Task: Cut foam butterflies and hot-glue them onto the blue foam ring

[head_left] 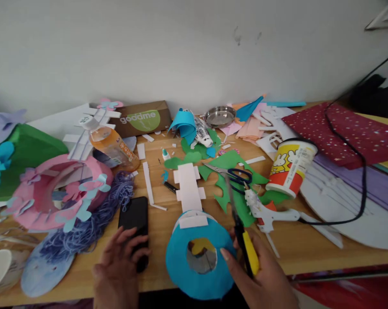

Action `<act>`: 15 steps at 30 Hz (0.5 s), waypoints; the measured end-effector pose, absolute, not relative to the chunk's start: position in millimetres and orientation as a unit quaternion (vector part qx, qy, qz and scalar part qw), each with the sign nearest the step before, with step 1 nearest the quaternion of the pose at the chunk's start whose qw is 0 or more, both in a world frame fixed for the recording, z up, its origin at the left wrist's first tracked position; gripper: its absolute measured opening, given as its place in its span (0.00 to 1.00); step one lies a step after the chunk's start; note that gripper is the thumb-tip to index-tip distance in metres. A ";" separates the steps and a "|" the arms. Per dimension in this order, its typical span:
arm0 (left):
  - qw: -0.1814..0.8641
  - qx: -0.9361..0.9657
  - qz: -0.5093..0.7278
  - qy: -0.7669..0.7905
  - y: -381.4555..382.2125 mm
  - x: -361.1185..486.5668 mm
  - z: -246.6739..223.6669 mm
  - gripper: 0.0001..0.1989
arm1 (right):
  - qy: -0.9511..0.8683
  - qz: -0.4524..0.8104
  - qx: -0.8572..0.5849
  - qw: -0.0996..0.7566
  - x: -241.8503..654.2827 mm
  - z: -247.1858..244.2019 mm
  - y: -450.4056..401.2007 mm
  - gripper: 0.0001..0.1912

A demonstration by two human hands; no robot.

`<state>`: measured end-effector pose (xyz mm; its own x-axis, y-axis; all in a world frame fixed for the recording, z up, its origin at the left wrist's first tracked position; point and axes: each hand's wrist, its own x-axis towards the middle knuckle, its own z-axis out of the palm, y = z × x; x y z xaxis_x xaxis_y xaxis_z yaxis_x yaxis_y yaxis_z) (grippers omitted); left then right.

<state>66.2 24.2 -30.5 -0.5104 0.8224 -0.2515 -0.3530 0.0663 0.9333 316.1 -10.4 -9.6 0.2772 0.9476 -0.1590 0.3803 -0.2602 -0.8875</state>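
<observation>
My left hand (pixel 119 257) is open, fingers spread, over the lower part of a black phone (pixel 134 214); it holds nothing. In my right hand (pixel 263 274) is a yellow-and-black utility knife (pixel 252 253), its long blade pointing up and away, slightly blurred. The thumb of that hand also presses on the right side of a blue paper ring (pixel 181 262), with other fingers hidden behind it. The ring is tilted at the table's front edge, its centre hole open. A white paper strip with side tabs (pixel 189 184) extends behind the ring; whether they are joined I cannot tell.
Scissors (pixel 235 174) lie on green paper cutouts (pixel 222 197), beside a white glue gun (pixel 264 214) with a black cable. A patterned paper cup (pixel 290 167) stands right. An orange drink bottle (pixel 112 146), blue yarn (pixel 97 219) and a pink paper ring (pixel 29 201) are left.
</observation>
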 end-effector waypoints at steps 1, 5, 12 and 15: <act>0.433 0.215 0.654 0.582 22.5 59.3 -29.8 0.27 | -0.492 0.368 -0.690 0.383 312.5 -10.1 -8.9 0.18; 0.411 0.291 0.607 0.615 11.1 52.9 -24.1 0.23 | -0.509 0.433 -0.649 0.364 301.6 -10.4 -2.3 0.16; 0.426 0.478 0.437 0.632 -4.0 74.0 -27.4 0.19 | -0.541 0.404 -0.644 0.360 299.4 -5.5 0.3 0.18; 0.435 0.489 0.413 0.633 -0.5 80.9 -26.4 0.20 | -0.523 0.343 -0.680 0.382 307.2 3.7 -11.8 0.18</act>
<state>80.9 -0.5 -26.4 -0.1422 0.9790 -0.1461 0.2597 0.1793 0.9489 307.2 -11.8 3.7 0.2172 0.9737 -0.0681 0.4494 -0.1617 -0.8786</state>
